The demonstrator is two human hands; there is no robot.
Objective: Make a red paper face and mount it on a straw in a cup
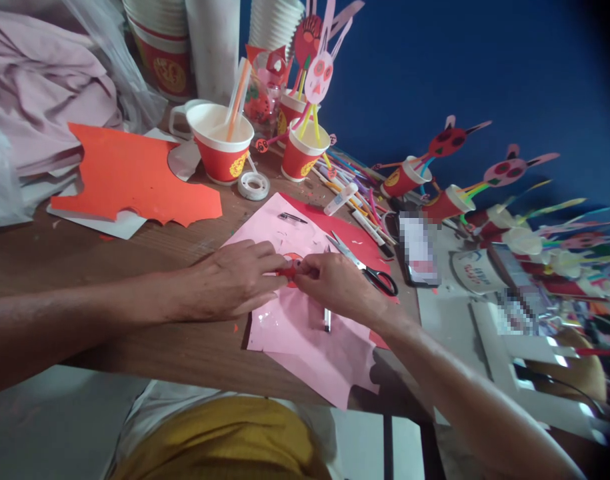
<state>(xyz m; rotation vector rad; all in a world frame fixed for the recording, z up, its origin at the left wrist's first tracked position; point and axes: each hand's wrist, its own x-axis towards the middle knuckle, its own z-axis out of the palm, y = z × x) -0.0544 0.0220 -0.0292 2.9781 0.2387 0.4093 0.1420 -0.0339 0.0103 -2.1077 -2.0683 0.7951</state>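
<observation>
My left hand (232,279) and my right hand (335,283) meet over a pink paper sheet (305,333) on the wooden table (135,247). Both pinch a small red paper piece (291,267) between their fingertips, with fingers closed on it. Just right of my right hand lie scissors (369,270) with black handles. A pen (327,319) lies on the pink sheet under my right wrist. A red paper sheet (355,237) sits beneath the pink one.
An orange cut paper sheet (129,177), a tape roll (253,185), red paper cups (222,143) with straws and paper animal heads, loose coloured straws (355,193), a glue stick (341,199) and a phone (417,248) crowd the far side. Cloth (39,87) lies at left.
</observation>
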